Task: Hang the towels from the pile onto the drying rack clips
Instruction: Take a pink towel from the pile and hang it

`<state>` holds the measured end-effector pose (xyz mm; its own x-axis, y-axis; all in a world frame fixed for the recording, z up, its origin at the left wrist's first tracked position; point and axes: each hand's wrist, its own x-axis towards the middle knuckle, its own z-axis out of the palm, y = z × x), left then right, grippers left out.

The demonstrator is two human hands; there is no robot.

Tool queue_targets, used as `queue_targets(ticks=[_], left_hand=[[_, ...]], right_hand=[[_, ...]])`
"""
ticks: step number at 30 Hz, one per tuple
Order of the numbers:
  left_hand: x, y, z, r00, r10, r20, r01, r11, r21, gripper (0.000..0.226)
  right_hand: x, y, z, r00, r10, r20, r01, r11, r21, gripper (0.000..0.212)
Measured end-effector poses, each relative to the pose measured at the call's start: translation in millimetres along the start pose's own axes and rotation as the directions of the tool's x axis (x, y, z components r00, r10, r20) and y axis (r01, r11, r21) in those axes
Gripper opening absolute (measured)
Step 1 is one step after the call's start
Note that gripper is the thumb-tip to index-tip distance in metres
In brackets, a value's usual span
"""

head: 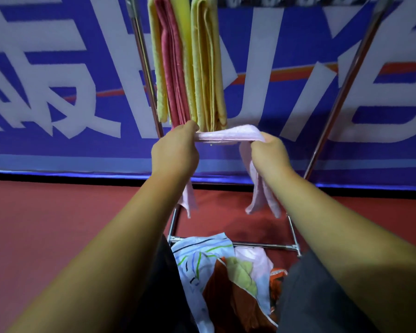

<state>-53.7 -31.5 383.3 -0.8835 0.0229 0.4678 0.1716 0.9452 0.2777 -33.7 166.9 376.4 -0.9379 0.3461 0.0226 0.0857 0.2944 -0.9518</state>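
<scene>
Towels in a pile (226, 272) lie low between the person's legs, at the rack's (269, 246) foot rail. Left hand (175, 150) grips one end of a pink towel (228, 136), and right hand (269, 152) grips the other. The towel stretches level between them, its loose ends dangling below each fist. Just above, yellow and red hung towels (202, 68) drape from the rack, with a blue banner (58, 80) behind.

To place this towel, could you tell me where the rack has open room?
Open: between the yellow towels and the rack's right leg. Crowded: yellow and red towels packed by the left leg. Left hand and right hand hold the pink towel.
</scene>
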Motion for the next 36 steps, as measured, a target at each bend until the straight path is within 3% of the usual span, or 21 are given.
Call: queue_targets(ticks=[2,6,9,14,22,29,36], left_hand=[[9.5,9.2,-11.7,0.999,0.010,-0.048,-0.013,0.999,-0.051,0.026],[31.2,29.8,-39.6,0.989,-0.026,-0.149,-0.008,0.975,-0.224,0.017],[49.7,39.3,-66.2,0.976,-0.063,-0.209,-0.004,0.952,-0.306,0.014],[82.0,43.0,-108.8,0.940,-0.068,-0.335,-0.017,0.970,-0.244,0.012],[148.0,46.5,-165.2,0.879,-0.068,-0.471,0.001,0.990,-0.141,0.013],[211.2,49.7,-184.7,0.902,-0.040,-0.430,0.060,0.998,0.031,0.018],[242.7,51.4,-186.5,0.927,0.006,-0.374,0.062,0.983,0.172,0.031]], right_hand=[[8.5,-29.9,-9.3,0.999,-0.037,-0.009,0.037,0.999,-0.003,0.026],[26.9,-87.5,-22.7,0.985,-0.162,-0.064,0.157,0.985,-0.076,0.043],[37.6,-122.7,-33.3,0.973,-0.214,-0.090,0.202,0.971,-0.124,0.041],[52.8,-163.6,-43.2,0.951,-0.289,-0.106,0.279,0.955,-0.101,0.043],[79.0,-221.7,-43.6,0.917,-0.386,-0.103,0.351,0.902,-0.251,0.023],[107.3,-258.1,-38.5,0.871,-0.443,-0.214,0.335,0.853,-0.401,0.028],[122.1,-263.7,-27.2,0.822,-0.550,-0.150,0.356,0.701,-0.618,0.022]])
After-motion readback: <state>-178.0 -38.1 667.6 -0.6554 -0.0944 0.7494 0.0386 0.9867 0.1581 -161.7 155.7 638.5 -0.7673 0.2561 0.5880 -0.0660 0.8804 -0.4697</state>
